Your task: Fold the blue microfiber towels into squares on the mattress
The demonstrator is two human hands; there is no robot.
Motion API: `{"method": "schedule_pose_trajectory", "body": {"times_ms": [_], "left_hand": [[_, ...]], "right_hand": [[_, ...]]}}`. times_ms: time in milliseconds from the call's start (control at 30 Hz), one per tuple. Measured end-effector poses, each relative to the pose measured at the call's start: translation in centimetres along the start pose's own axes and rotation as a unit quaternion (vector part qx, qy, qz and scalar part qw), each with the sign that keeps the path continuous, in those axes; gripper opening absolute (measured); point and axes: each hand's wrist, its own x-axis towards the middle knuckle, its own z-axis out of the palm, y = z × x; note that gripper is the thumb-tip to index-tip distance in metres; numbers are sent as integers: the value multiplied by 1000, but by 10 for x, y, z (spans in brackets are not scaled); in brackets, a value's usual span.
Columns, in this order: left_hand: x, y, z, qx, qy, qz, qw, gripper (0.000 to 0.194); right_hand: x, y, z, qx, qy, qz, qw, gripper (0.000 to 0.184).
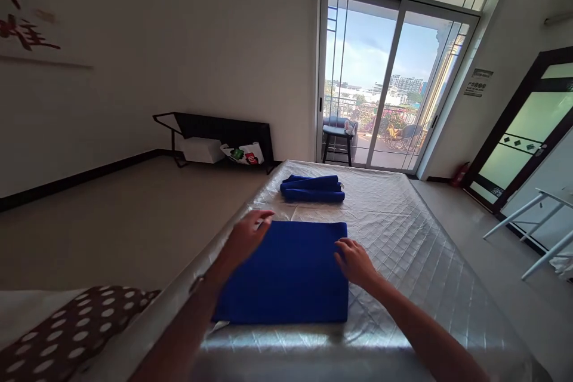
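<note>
Head view: flat blue cloth (290, 274) on the mattress (403, 250).
Left hand (248, 236): grip released, by the cloth's far-left corner.
Right hand (355, 259): grip released, at the cloth's right edge.
Blue bundle (313, 190): beyond the cloth.
Cloth: from here, I'd smooth lightly outward, keeping it square.

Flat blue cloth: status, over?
Left hand at far-left corner, right hand at right edge, both open. Blue cloth flat on quilted cover. Blue bundle beyond, apart.

A blue cloth (295, 277) is spread on a silver mattress (403, 250), the left hand (250, 231) held near its far-left corner, the right hand (356, 261) at its right edge; a blue bundle (312, 189) is laid beyond.
</note>
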Motion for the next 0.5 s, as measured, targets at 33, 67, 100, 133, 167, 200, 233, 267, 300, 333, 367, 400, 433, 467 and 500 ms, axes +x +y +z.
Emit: {"method": "schedule_pose_trajectory", "body": {"times_ms": [33,67,100,133,167,200,233,267,300,333,367,400,433,467,500], "left_hand": [[3,6,19,12,-37,26,999,31],[5,13,41,29,-84,59,994,33],[5,21,65,37,-113,82,990,34],[5,28,89,46,-137,98,985,34],[4,34,111,57,-156,110,980,36],[2,38,129,66,-170,119,976,38],[0,40,144,75,-181,124,973,40],[-1,40,155,83,-188,126,971,42],[-3,38,162,91,-193,124,969,44],[-4,33,165,102,-198,118,968,46],[-5,26,164,117,-202,108,966,48],[-6,17,161,136,-206,93,965,49],[-6,5,155,156,-209,73,963,51],[-6,-9,148,176,-211,50,960,53],[-6,-24,138,194,-212,24,958,54]], "right_hand": [[12,-2,7,-11,11,15,1000,41],[25,-4,15,-21,17,32,999,45],[36,-5,22,-30,15,51,998,48],[45,-4,29,-37,7,72,997,52],[52,-3,36,-41,-6,95,995,54],[57,0,42,-44,-20,116,992,56],[60,3,47,-46,-30,132,990,57],[61,7,51,-47,-36,144,988,58],[61,10,53,-47,-37,150,987,59],[60,13,55,-47,-35,153,987,60],[59,15,56,-47,-33,154,986,60],[57,16,56,-48,-32,156,986,61],[57,16,56,-49,-34,159,985,62],[56,16,55,-50,-37,163,985,62],[57,15,54,-52,-40,166,984,63]]}}
